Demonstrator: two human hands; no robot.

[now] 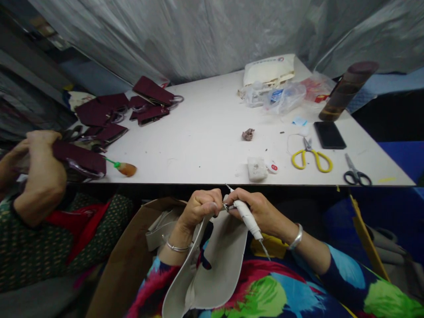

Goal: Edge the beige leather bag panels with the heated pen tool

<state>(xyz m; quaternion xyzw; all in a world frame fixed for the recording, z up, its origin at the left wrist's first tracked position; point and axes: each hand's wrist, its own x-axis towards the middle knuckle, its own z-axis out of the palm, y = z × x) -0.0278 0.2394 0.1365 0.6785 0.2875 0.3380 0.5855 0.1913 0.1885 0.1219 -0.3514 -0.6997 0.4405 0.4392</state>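
My left hand (198, 207) pinches the top edge of a pale grey leather piece (215, 265) that hangs down over my lap. My right hand (261, 212) grips a white pen-shaped tool (248, 218) with a thin cord, its metal tip touching the edge of the leather right by my left fingers. Both hands are just below the front edge of the white table (205, 132).
At the left a co-worker's hands (39, 172) hold a maroon leather piece (79, 159); more maroon pieces (132, 106) lie behind. On the table: yellow scissors (313, 158), black scissors (356, 174), phone (329, 134), bottle (347, 90), plastic bags (285, 95), small white block (256, 168).
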